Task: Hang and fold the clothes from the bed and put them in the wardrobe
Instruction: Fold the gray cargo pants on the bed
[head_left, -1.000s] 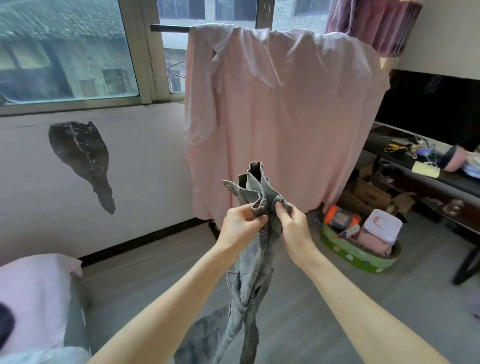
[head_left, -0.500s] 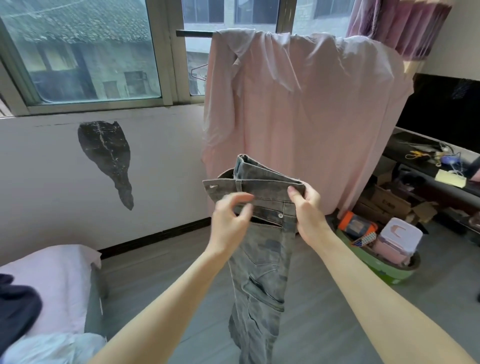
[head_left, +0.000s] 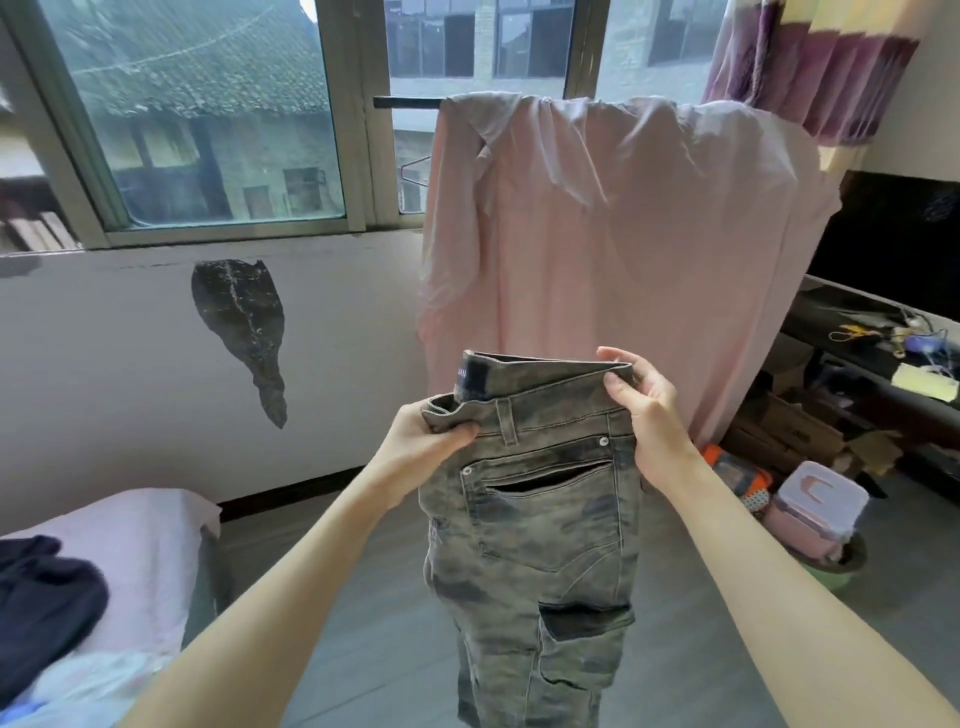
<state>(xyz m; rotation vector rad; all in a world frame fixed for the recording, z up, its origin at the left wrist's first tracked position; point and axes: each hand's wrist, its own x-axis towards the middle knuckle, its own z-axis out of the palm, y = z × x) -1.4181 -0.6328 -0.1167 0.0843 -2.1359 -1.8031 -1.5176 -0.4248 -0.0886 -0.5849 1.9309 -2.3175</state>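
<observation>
Jeans (head_left: 540, 519) are finally opened out flat: a second ago the waistband was scrunched into a narrow bunch between both hands, and now it's pulled wide, so you can see the belt loop, the rivets and the slit pocket. That reads to me like the straightening step before a fold or a hanger, so the task is still early for this pair and nothing's near the wardrobe yet.

Left hand (head_left: 431, 436) has its fingers curled round the left end of the waistband, thumb on top. Right hand (head_left: 641, 402) pinches the right end, thumb in front, fingers behind.

They hang in mid-air in front of the person, over the floor, with the pink sheet (head_left: 623, 249) draped on a rail behind them. Waistband points up and runs roughly level, a bit higher on the right. Long axis is straight up-and-down, legs dropping out of the bottom of the shot, so I can't really tell if the legs are lined up or twisted lower down

More dark clothes (head_left: 41, 597) wait on the bed (head_left: 150, 540) at the left
</observation>
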